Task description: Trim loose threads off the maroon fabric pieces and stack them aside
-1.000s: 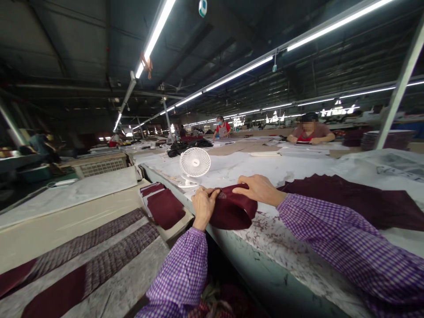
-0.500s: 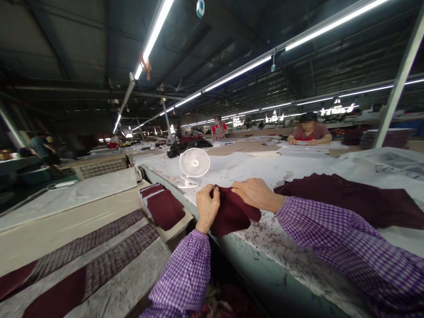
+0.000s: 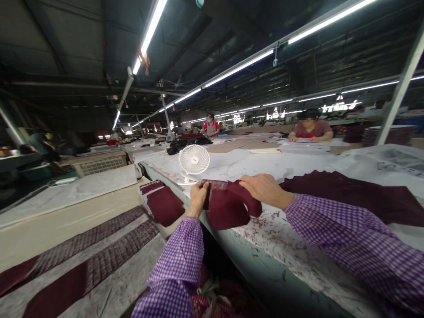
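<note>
Workshop table [image 3: 278, 265] reaches beyond the fingers [image 3: 251, 182], a fan [image 3: 194, 160] just past them. Left hand [image 3: 198, 197] and right hand [image 3: 266, 190] pinch maroon cloth [image 3: 228, 214] by its upper edge; it hangs below the fingertips. Likely light, soft and floppy, best held by that edge.

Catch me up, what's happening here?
A person in purple checked sleeves is holding maroon fabric at a white-covered table's near edge. The left hand pinches its upper left end; the right hand grips its upper right part. A white fan stands just beyond. A larger spread of maroon cloth lies to the right, and a stack of maroon pieces and two overlapping rows lie to the left.
</note>
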Demonstrator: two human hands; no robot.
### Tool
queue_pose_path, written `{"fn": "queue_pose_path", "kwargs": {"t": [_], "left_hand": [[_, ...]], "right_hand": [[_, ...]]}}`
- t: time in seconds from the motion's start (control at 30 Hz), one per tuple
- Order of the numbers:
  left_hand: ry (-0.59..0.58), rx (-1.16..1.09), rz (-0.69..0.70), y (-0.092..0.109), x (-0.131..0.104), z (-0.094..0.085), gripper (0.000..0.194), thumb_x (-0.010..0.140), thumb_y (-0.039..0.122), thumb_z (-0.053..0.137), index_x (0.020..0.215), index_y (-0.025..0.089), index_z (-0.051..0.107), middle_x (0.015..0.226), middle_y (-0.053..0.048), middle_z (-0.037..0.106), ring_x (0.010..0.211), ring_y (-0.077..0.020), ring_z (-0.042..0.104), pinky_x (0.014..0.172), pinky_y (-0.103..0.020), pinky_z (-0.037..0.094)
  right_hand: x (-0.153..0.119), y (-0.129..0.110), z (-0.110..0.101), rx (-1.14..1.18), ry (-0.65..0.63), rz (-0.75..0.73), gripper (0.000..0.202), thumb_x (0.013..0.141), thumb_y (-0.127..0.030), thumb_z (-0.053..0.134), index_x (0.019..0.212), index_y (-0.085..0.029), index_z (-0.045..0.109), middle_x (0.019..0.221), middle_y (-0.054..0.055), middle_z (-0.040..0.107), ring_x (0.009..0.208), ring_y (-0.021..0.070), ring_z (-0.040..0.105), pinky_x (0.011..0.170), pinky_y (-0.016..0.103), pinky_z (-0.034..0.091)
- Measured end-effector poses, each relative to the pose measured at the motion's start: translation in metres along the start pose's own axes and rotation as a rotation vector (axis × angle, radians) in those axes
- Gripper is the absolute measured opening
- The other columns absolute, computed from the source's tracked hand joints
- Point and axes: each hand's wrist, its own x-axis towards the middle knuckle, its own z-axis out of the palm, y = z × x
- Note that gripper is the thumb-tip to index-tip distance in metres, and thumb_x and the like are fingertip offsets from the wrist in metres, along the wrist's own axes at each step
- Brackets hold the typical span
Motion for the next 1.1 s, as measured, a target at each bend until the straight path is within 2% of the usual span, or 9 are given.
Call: {"fn": "queue_pose_path", "kwargs": {"t": [0.2,0.37,0.5,0.63,0.8,0.87,0.97,1.03,1.1], "left_hand": [[0.065,0.235,-0.068,-0.004,0.012,0.002,0.029,0.067,0.044,0.064,0.077,0.018,0.059,0.073,-0.005,0.064,0.074,-0.0206,0.06,0.07,-0.031,0.045],[0.117,0.419,-0.115,-0.006,0.012,-0.006,0.024,0.065,0.039,0.065,0.071,0.019,0.054,0.078,-0.008,0.064,0.086,-0.0271,0.06,0.076,-0.036,0.042],[0.121,0.468,-0.083,-0.003,0.005,-0.002,0.013,0.067,0.027,0.062,0.069,0.019,0.053,0.089,-0.012,0.065,0.094,-0.0289,0.058,0.079,-0.037,0.04],[0.118,0.415,-0.027,0.0,0.0,0.006,0.012,0.069,0.023,0.062,0.078,0.018,0.056,0.09,-0.012,0.065,0.093,-0.028,0.059,0.08,-0.037,0.04],[0.119,0.224,0.056,0.001,-0.003,-0.005,0.031,0.084,0.042,0.046,0.095,0.016,0.058,0.089,-0.008,0.066,0.088,-0.0197,0.061,0.079,-0.03,0.044],[0.038,0.014,0.085,0.004,-0.007,-0.016,0.04,0.088,0.046,0.038,0.095,0.013,0.06,0.091,-0.008,0.067,0.087,-0.0186,0.061,0.079,-0.029,0.046],[-0.26,-0.25,0.14,0.016,-0.021,-0.029,0.042,0.085,0.049,0.045,0.087,0.013,0.066,0.103,-0.01,0.065,0.096,-0.0214,0.06,0.087,-0.033,0.045],[-0.431,-0.215,0.229,0.027,-0.036,-0.03,0.035,0.081,0.045,0.054,0.075,0.015,0.069,0.123,-0.01,0.057,0.112,-0.0242,0.052,0.098,-0.036,0.039],[-0.513,-0.126,0.338,0.038,-0.05,-0.024,0.027,0.078,0.041,0.06,0.07,0.017,0.07,0.136,-0.007,0.047,0.124,-0.0258,0.042,0.105,-0.039,0.031]], "right_hand": [[0.011,0.028,0.011,0.027,-0.034,0.125,0.037,0.093,-0.04,0.03,0.096,-0.023,0.063,0.08,0.006,0.068,0.074,0.021,0.062,0.058,0.026,0.031],[0.014,0.052,-0.01,0.009,0.037,0.257,0.038,0.091,-0.041,0.032,0.098,-0.022,0.064,0.085,0.008,0.068,0.078,0.0234,0.061,0.06,0.029,0.032],[0.016,0.072,-0.022,0.03,0.058,0.293,0.037,0.089,-0.04,0.035,0.095,-0.019,0.065,0.088,0.009,0.068,0.08,0.0235,0.06,0.063,0.029,0.034],[0.016,0.072,-0.017,0.065,-0.003,0.244,0.036,0.089,-0.039,0.036,0.093,-0.02,0.066,0.089,0.007,0.068,0.081,0.0222,0.059,0.064,0.029,0.035],[0.016,0.056,-0.01,0.035,-0.034,0.2,0.038,0.089,-0.043,0.035,0.094,-0.022,0.067,0.084,0.006,0.067,0.077,0.0211,0.058,0.061,0.028,0.034],[0.016,0.052,-0.013,0.022,-0.006,0.191,0.039,0.09,-0.044,0.034,0.093,-0.023,0.067,0.083,0.006,0.067,0.076,0.021,0.058,0.061,0.027,0.033],[0.014,0.049,-0.025,0.037,0.05,0.179,0.037,0.09,-0.042,0.035,0.094,-0.023,0.067,0.083,0.004,0.068,0.075,0.0206,0.058,0.061,0.027,0.032],[0.012,0.045,-0.035,0.059,0.092,0.17,0.035,0.09,-0.041,0.037,0.093,-0.023,0.067,0.083,0.004,0.069,0.075,0.0202,0.058,0.061,0.027,0.032],[0.01,0.037,-0.045,0.087,0.136,0.158,0.034,0.089,-0.039,0.039,0.091,-0.022,0.068,0.083,0.004,0.069,0.074,0.0197,0.058,0.062,0.027,0.032]]}}
